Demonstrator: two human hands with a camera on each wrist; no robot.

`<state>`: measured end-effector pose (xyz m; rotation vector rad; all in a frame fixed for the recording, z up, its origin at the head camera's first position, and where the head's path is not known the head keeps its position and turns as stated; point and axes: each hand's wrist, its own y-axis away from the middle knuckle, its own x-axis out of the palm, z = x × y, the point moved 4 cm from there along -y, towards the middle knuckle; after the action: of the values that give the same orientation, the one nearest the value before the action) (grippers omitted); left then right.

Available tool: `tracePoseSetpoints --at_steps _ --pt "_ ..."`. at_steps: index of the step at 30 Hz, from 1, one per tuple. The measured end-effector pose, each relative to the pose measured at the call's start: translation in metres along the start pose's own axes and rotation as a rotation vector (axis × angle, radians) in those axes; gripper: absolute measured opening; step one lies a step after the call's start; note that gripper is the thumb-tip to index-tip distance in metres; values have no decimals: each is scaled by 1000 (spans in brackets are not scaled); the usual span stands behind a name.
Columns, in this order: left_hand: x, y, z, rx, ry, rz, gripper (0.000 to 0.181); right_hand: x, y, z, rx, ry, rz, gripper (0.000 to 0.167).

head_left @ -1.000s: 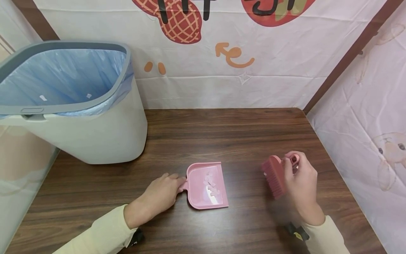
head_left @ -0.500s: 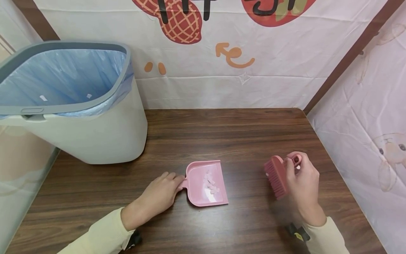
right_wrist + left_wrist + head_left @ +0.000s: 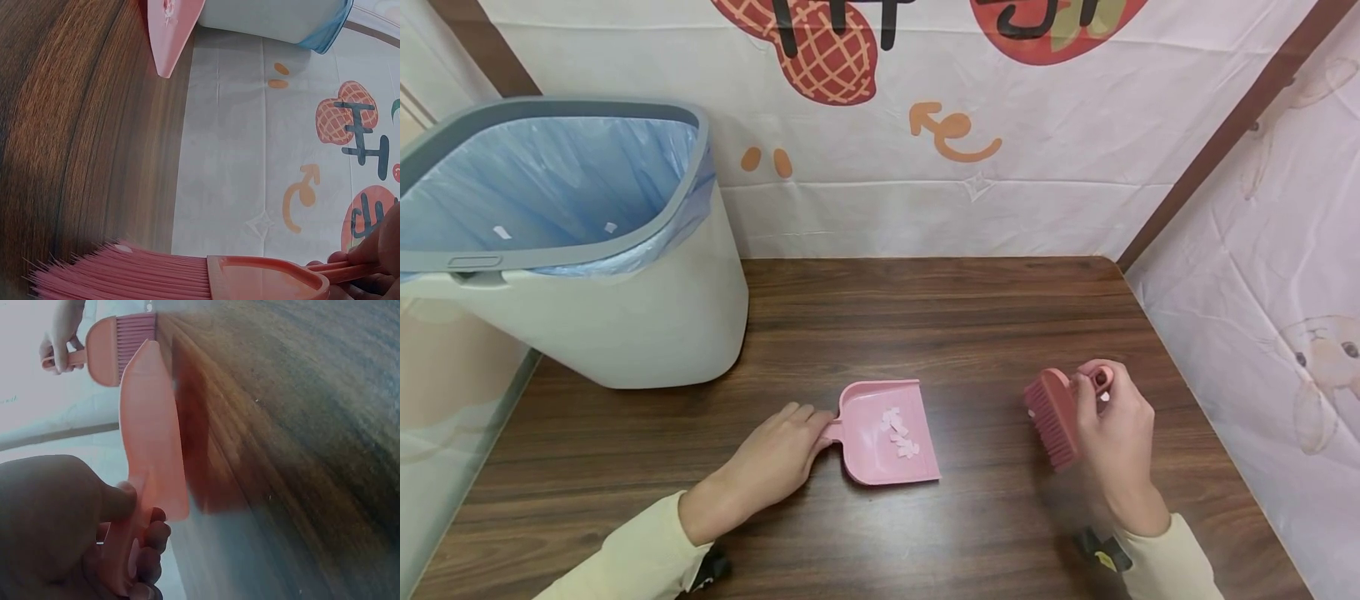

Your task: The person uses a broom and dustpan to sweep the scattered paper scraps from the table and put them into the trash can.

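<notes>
My left hand (image 3: pixel 767 458) grips the handle of a pink dustpan (image 3: pixel 857 442), its fingers curled round it in the left wrist view. White paper scraps (image 3: pixel 901 433) lie in the pan. The left wrist view shows the dustpan (image 3: pixel 150 425) lifted off the tabletop, a reddish reflection under it. On the right, my right hand (image 3: pixel 1116 442) pinches the handle of a pink hand brush (image 3: pixel 1058 421), its bristles pointing left. A small white scrap (image 3: pixel 122 248) clings to the bristles in the right wrist view. Between pan and brush there is a gap.
A pale trash bin (image 3: pixel 662 325) with a blue liner (image 3: pixel 580 167) stands at the back left of the wooden table (image 3: pixel 910 317). Two white bits show on the liner. A printed curtain (image 3: pixel 880 217) hangs behind the table.
The dustpan has shifted slightly left and away from me with my left hand, and the glare on it has faded. The brush moved slightly right, then stayed still.
</notes>
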<state>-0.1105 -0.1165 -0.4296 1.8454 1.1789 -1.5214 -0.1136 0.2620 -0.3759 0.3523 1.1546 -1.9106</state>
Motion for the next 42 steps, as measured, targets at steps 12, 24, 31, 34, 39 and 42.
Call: tracePoseSetpoints --at_steps 12,24,31,34,39,42 --pt "-22 0 4 6 10 -34 19 0 0 -1 1 -5 -1 9" --pt "-50 -5 8 14 8 -45 18 0 0 0 9 -5 2 9" --pt "-68 -7 7 13 3 -58 18 1 0 0 5 -1 6 9" --pt "-76 -8 7 9 1 -58 18 1 0 0 2 -3 4 9" --pt "-93 -8 7 -7 23 -42 18 1 0 -1 -1 -6 4 9" --pt "-105 -7 7 -16 41 -38 18 2 0 0 -5 -6 7 9"
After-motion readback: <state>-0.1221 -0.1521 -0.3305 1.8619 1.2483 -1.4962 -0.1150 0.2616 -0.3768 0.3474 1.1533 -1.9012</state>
